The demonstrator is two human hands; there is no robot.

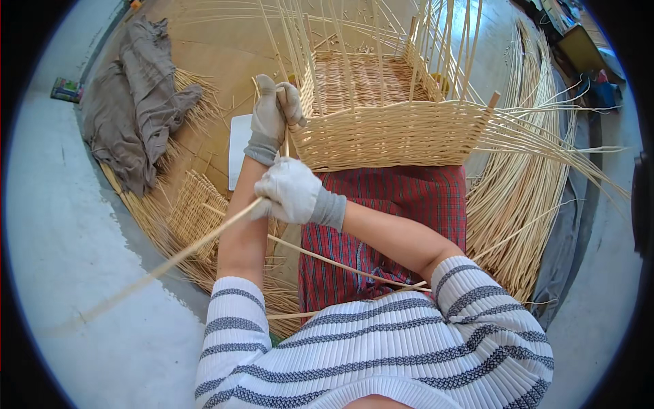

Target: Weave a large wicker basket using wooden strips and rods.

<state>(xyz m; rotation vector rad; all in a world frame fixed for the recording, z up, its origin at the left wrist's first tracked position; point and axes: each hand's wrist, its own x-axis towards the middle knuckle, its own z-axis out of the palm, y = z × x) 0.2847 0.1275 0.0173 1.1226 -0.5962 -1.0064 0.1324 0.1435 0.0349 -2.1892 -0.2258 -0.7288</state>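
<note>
A partly woven cane basket (395, 136) rests over a red plaid cloth (398, 225), with tall upright stakes rising from its walls. My gloved left hand (272, 112) is closed at the basket's left corner, pinching a cane strand. Just below it, my gloved right hand (289, 189), its arm crossing toward the left, grips the same pale cane strand (187, 252). That strand shows between the two hands, then runs down to the left, blurred toward its end. My left fingertips are partly turned away, so their exact hold at the basket wall is hard to see.
Long loose canes (524, 170) lie in a big bundle at right, with loose ends sticking out from the basket's right corner. A grey cloth (139, 102) covers more canes at left. A small woven piece (194, 204) and a white sheet (238, 146) lie beside my left arm.
</note>
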